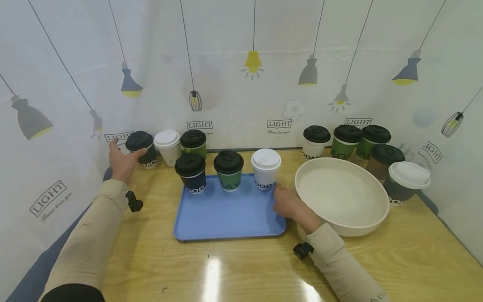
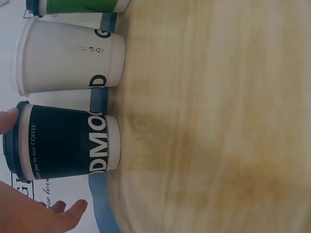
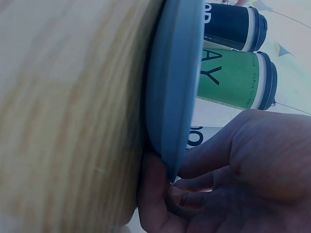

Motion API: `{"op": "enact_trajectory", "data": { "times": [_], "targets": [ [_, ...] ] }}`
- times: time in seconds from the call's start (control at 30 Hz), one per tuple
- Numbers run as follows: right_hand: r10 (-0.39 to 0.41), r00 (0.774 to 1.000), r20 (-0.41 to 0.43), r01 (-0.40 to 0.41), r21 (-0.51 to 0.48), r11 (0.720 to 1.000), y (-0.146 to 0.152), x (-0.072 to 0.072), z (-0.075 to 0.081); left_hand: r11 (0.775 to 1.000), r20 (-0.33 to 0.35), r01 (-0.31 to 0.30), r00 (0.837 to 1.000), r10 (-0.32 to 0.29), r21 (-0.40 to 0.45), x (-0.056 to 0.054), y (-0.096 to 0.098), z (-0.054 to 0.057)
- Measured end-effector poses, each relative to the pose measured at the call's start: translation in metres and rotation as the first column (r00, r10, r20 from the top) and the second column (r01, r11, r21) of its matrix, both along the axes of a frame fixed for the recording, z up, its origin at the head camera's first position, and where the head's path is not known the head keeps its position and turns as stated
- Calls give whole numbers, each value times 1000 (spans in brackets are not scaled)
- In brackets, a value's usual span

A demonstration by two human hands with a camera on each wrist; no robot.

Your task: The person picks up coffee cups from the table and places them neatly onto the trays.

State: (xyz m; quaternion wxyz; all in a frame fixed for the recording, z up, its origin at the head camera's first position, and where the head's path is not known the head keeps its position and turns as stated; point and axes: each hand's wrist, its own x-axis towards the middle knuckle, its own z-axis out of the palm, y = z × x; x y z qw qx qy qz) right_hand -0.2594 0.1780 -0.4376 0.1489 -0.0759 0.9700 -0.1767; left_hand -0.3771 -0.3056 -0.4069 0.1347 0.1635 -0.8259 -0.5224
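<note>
At the far left, my left hand point(image 1: 122, 162) reaches to a dark paper cup with a black lid point(image 1: 149, 157). In the left wrist view, the thumb is right at the lid of that cup point(image 2: 63, 141), while the fingers spread loosely past its other side. My right hand point(image 1: 289, 203) pinches the right edge of a blue tray point(image 1: 230, 216). The right wrist view has the thumb above the tray rim point(image 3: 172, 92) and a finger under it. Along the tray's back stand a navy cup point(image 1: 191, 175), a green cup point(image 1: 228, 171) and a white-lidded cup point(image 1: 266, 167).
A white cup point(image 1: 168, 147) and a green cup point(image 1: 194, 141) stand right of the dark one. Close to my right hand is a round cream bowl point(image 1: 341, 226). Several lidded cups, one a dark cup with a white lid point(image 1: 405, 182), stand behind and beside it. Printed cloth point(image 1: 226, 37) backs the table.
</note>
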Motion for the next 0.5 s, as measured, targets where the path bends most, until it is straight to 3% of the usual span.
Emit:
{"op": "enact_trajectory", "data": {
  "times": [0.2, 0.5],
  "targets": [
    [-11, 1000, -2, 11, -11, 1000, 1, 0, 0, 996, -31, 17, 999, -20, -85, -20, 6, 0],
    [9, 1000, -30, -9, -5, 1000, 1, 1, 2, 985, -35, 25, 999, -31, -169, -24, 9, -6]
  ]
}}
